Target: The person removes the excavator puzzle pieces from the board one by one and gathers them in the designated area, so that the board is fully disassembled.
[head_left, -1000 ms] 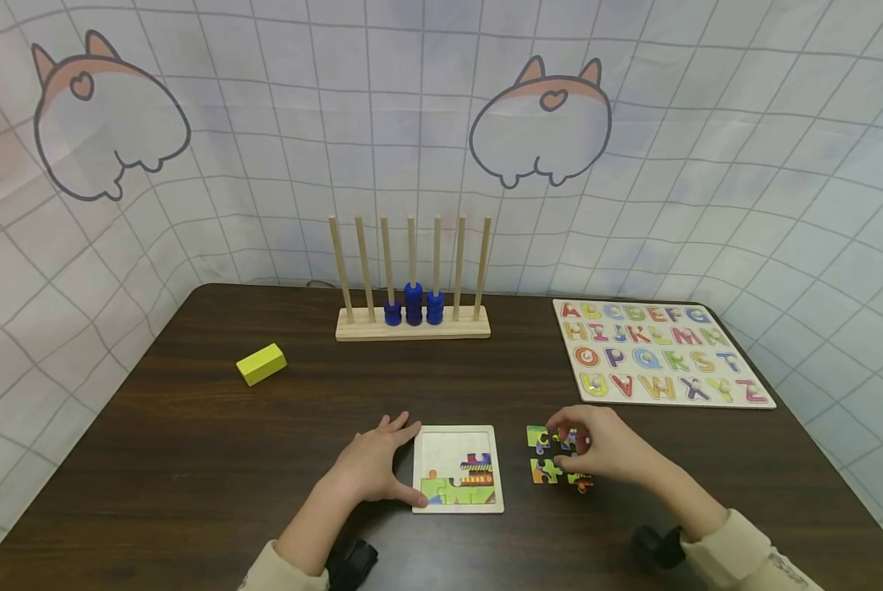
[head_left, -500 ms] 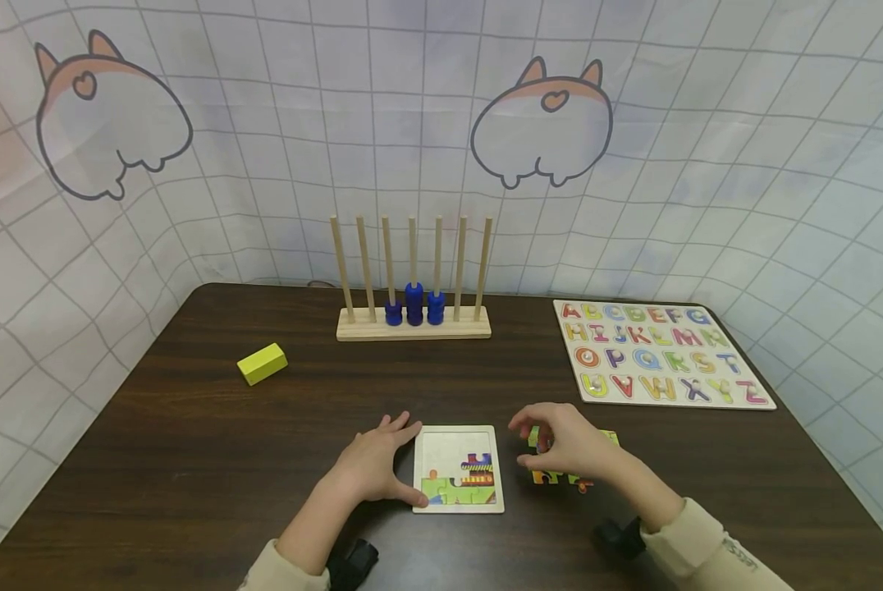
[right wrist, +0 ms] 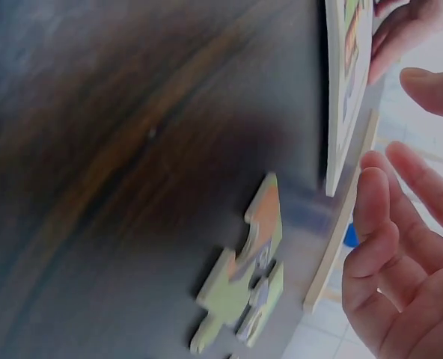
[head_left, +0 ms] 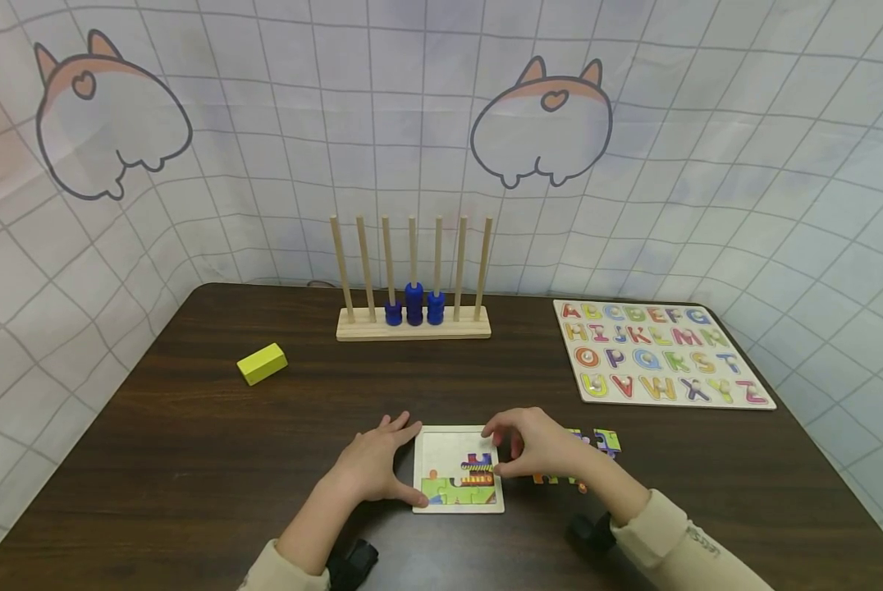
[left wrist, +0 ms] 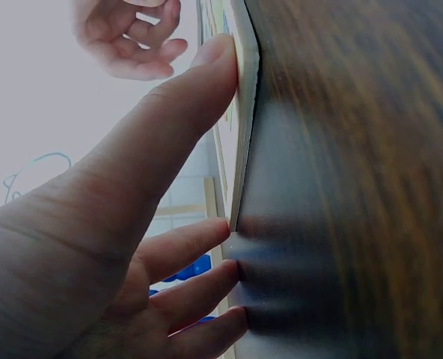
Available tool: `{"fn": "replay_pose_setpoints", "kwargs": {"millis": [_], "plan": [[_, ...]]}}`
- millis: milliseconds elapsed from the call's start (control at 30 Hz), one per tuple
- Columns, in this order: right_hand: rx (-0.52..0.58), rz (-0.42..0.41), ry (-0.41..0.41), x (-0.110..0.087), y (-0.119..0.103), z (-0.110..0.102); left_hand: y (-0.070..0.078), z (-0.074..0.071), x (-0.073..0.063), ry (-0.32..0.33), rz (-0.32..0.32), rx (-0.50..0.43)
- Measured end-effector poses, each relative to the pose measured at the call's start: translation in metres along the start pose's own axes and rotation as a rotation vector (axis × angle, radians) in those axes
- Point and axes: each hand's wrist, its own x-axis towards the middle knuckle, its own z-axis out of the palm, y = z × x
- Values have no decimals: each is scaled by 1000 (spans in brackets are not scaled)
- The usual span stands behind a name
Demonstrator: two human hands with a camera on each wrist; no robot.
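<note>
In the head view, a square wooden jigsaw tray (head_left: 452, 443) holds several joined pieces along its bottom and right side. My left hand (head_left: 368, 466) is spread at its left edge. In the left wrist view, the left thumb (left wrist: 214, 63) presses on the tray's rim, and the fingertips touch the table and the tray's corner. My right hand (head_left: 537, 443) hovers at the tray's right edge. Its thumb and fingers stand apart in the right wrist view, with no piece visible between them. Loose puzzle pieces (head_left: 607, 442) lie beneath and behind it, partly hidden; some puzzle pieces (right wrist: 229, 292) show in the right wrist view.
A wooden peg stand (head_left: 412, 330) with blue beads on its middle pegs is at the back. An alphabet board (head_left: 663, 353) lies at the right rear. On the left sits a yellow block (head_left: 262, 364). A patterned cloth (head_left: 264, 123) surrounds the dark table (head_left: 153, 460).
My right hand has moved left, from over the loose pieces to the tray's right edge. A green piece has come into view at the right of the loose group. My left hand has stayed put.
</note>
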Motion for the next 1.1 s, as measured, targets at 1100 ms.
{"fn": "replay_pose_setpoints", "kwargs": {"millis": [1100], "plan": [[-73, 76, -139, 15, -10, 10, -2, 0, 2, -2, 13, 0]]}}
